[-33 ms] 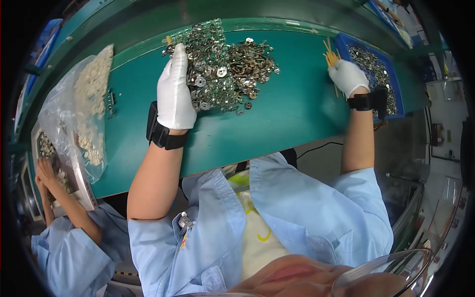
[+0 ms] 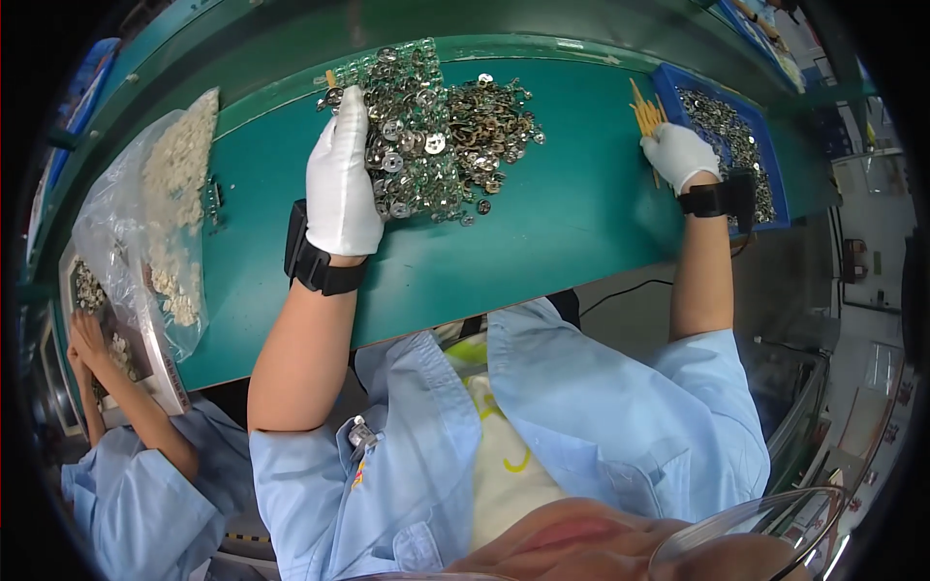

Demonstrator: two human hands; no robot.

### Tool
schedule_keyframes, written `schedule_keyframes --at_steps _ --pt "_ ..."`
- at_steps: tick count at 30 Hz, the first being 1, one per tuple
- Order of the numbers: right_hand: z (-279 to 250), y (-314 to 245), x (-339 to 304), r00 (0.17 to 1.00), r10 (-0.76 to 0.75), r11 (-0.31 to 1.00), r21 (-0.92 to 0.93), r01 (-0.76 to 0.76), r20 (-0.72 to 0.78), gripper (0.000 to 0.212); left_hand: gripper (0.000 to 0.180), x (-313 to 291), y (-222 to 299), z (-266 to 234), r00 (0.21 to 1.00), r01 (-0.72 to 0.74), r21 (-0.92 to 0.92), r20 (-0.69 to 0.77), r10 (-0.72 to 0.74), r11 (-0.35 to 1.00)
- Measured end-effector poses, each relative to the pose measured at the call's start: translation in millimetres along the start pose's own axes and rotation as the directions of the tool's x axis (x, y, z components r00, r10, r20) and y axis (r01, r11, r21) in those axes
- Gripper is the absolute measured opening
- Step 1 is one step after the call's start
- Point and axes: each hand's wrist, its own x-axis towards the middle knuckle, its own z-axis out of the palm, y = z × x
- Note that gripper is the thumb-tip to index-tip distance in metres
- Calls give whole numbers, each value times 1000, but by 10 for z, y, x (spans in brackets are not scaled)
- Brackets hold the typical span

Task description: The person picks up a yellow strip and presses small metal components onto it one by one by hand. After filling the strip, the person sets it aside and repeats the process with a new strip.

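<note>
My left hand (image 2: 341, 189), in a white glove, grips the left edge of a clear, greenish studded plate (image 2: 441, 174). Its fingers point away from me along that edge, and some are hidden. Shiny round metal pieces (image 2: 412, 121) are scattered over the plate. To its right lies a heap of loose metal pieces (image 2: 494, 131). Over at the right, my gloved right hand (image 2: 683, 155) is closed around a bundle of thin yellow sticks (image 2: 646, 111). Their tips fan out beyond the fist, close to the left wall of a blue tray (image 2: 781, 184).
Small metal pieces fill the blue tray. On the green tabletop (image 2: 572, 213), a clear plastic bag (image 2: 126, 208) and pale pieces (image 2: 179, 174) lie at the left. A co-worker's bare hands (image 2: 87, 339) are over a shallow box (image 2: 172, 382) there. A green ledge (image 2: 542, 48) runs along the back.
My right hand and the yellow sticks have shifted very slightly toward me. My left hand stays in place at the studded plate.
</note>
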Motion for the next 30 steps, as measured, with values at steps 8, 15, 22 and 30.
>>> schedule_keyframes --at_steps 8,15,22,30 --pt "-572 -475 -272 865 -220 584 649 487 -451 33 46 -50 175 -29 964 14 508 223 -148 861" --pt "-593 -1497 -419 550 -824 119 908 402 -136 39 59 7 53 -149 890 -82 572 411 -199 816" --pt "-450 -1525 -409 780 -362 -274 858 434 -510 39 72 -33 207 -38 955 125 -192 290 -66 973" --pt "-434 -1635 -844 793 -548 -147 964 222 -267 31 63 -24 166 2 961 0 -188 272 52 982"
